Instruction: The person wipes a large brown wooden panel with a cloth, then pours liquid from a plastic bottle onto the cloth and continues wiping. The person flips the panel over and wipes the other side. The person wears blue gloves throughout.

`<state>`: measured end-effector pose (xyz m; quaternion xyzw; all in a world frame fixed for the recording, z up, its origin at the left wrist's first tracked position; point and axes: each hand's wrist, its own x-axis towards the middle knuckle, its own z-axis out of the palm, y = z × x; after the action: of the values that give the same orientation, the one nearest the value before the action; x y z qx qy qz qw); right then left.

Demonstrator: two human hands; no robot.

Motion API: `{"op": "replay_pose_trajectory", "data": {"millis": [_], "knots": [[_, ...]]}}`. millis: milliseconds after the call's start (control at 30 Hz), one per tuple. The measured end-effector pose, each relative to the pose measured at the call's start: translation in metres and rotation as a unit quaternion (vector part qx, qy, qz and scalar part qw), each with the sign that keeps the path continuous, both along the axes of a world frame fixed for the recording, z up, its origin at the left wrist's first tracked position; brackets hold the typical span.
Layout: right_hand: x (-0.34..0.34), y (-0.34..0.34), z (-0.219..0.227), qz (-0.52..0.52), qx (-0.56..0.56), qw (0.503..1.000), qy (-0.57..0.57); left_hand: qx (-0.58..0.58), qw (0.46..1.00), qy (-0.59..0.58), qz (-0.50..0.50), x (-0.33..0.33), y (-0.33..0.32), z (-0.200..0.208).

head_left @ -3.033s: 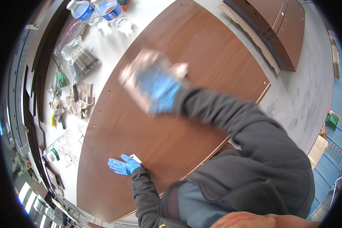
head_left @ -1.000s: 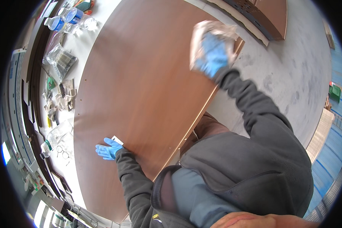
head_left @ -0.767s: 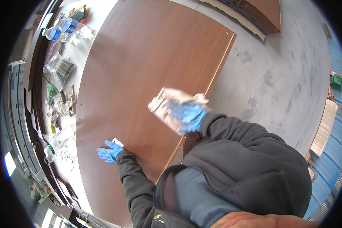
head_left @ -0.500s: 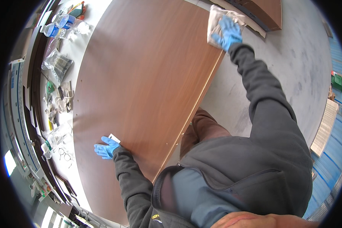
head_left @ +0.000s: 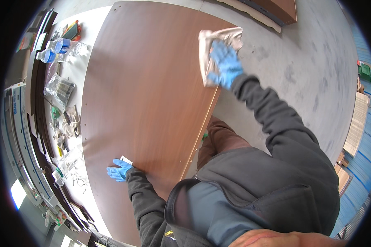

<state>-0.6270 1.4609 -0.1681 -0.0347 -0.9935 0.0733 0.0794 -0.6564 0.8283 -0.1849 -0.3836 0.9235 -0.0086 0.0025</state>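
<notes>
Head view: we look down on our two gloved hands and a broad brown panel that fills the middle of the frame.
Right hand: above and right of centre, we have it flat over the cloth, fingers stretched out rather than curled round it.
Cloth: pale and creased, we see it at the panel's right edge, its upper corner reaching the panel's far corner.
Left hand: below and left of centre, we rest it on the panel, fingers extended, gripping nothing.
White label: we see it just beside our left thumb.
White tabletop: along the left, we see clear bottles with blue bands, a clear bag and, lower down, eyeglasses.
Brown boards: we see them at the upper right, apart from the panel.
</notes>
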Motion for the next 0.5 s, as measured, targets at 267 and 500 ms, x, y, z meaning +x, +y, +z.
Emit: {"op": "replay_pose_trajectory", "data": {"millis": [267,500], "knots": [[-0.085,0.137,-0.035,-0.152,-0.101,0.976,0.123,0.027,1.0,0.011,0.001,0.001,0.004,0.005],[-0.026,0.25,0.018,-0.452,-0.384,0.781,0.197,0.021,1.0,0.002,0.015,-0.001,0.002,0.003]]}}
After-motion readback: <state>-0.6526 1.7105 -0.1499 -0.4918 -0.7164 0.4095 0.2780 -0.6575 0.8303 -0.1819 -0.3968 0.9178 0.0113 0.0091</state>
